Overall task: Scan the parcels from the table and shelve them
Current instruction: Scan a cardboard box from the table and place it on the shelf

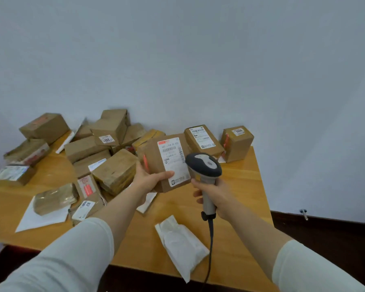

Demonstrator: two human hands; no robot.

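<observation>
Wooden table (pixel 240 186): heap of cardboard parcels (pixel 105 144) at rear left, white mailer bag (pixel 183 245) near the front edge. Held cardboard parcel (pixel 156 163), label up, raised over the table. Left hand (pixel 148 178) cradles it from below, thumb across the label's lower part. Right hand (pixel 217 194) extended, fingers wrapped round the corded barcode scanner (pixel 204 165), whose head is just beside the label.

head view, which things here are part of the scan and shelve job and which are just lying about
Part of the job:
held parcel, in the left hand
scanner, gripped by the right hand
boxes piled on the table
white mailer bag

Just lying about:
small metal fitting at far right
dark floor
</observation>
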